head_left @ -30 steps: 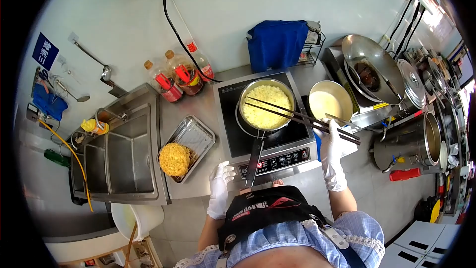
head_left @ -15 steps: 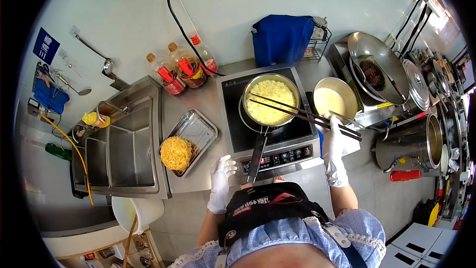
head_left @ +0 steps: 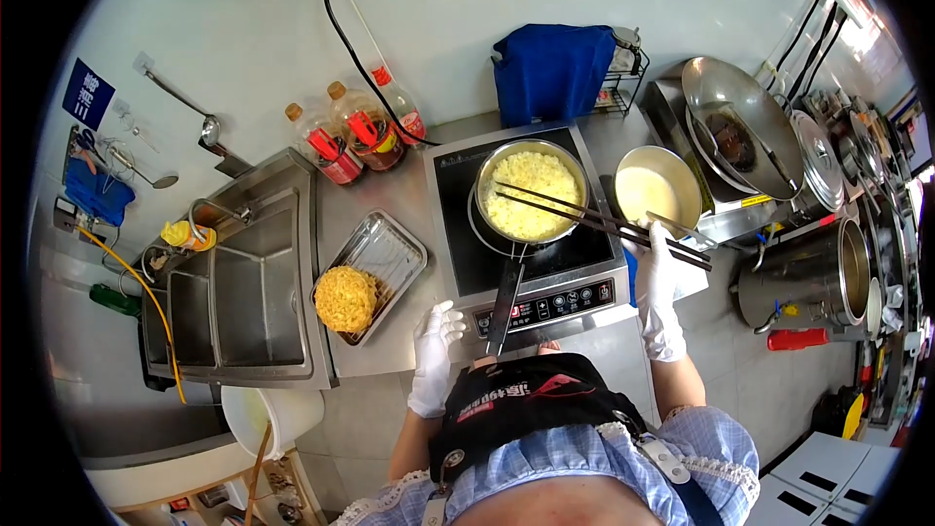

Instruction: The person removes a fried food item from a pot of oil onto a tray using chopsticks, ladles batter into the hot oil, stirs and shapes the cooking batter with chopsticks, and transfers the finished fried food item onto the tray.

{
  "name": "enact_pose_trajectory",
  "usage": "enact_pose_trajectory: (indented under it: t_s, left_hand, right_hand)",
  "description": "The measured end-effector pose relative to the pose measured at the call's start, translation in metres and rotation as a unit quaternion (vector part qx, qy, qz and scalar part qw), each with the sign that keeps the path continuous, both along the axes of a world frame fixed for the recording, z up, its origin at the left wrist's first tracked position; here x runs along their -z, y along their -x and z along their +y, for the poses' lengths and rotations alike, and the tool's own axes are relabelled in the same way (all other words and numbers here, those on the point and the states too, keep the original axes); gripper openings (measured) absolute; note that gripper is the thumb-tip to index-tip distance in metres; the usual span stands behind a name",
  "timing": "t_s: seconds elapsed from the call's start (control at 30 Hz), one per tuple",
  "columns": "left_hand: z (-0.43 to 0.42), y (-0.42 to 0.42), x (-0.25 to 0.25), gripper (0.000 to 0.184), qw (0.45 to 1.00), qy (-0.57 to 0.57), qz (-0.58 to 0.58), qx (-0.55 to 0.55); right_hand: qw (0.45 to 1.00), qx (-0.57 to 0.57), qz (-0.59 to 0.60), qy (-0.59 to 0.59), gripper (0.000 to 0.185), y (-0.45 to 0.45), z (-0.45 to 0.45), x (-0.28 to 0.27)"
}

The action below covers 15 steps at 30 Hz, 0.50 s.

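Note:
My right hand (head_left: 662,292), in a white glove, is closed around long dark chopsticks (head_left: 623,230). Their tips reach into a saucepan (head_left: 506,297) on the induction cooker (head_left: 467,278) and touch the bubbly pale-yellow food (head_left: 534,193) inside. My left hand (head_left: 435,356), also gloved, hovers by the counter's front edge, left of the pan handle, with its fingers apart and nothing in them. Close to my right hand stands a metal pot (head_left: 691,200) of pale yellow liquid, with a handle-like metal piece beside my fingers. A round, golden, noodle-like cake (head_left: 346,299) lies on a tray.
The metal tray (head_left: 404,239) with a wire rack sits left of the cooker. Sauce bottles (head_left: 341,161) and a blue cloth (head_left: 550,73) line the wall. A sink (head_left: 258,302) lies at the left. A wok (head_left: 726,83) and large steel pot (head_left: 799,282) stand right.
The chopsticks' tips have shifted very slightly in the pan, and my right hand has moved up a little. My left hand keeps nearly the same place.

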<state>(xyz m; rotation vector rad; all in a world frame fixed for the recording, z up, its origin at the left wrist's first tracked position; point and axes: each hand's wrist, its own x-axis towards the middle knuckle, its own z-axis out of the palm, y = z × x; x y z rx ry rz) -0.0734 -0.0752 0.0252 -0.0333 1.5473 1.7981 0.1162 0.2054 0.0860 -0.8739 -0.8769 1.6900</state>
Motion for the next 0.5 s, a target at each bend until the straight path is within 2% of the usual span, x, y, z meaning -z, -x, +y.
enact_pose_trajectory:
  t_s: [0.2,0.37,0.5]
  left_hand:
    - [-0.006,0.003,0.007,0.031,1.0,-0.005,-0.01,-0.009]
    - [-0.01,0.003,0.012,0.031,1.0,0.001,-0.011,-0.022]
    - [-0.007,0.001,0.007,0.03,1.0,0.008,-0.012,-0.02]
  right_hand:
    - [1.0,0.002,0.023,0.015,0.025,-0.012,0.014,-0.011]
    - [0.999,-0.047,-0.006,0.018,0.025,-0.02,0.025,-0.016]
    - [0.999,-0.036,-0.029,0.025,0.025,-0.015,0.026,-0.017]
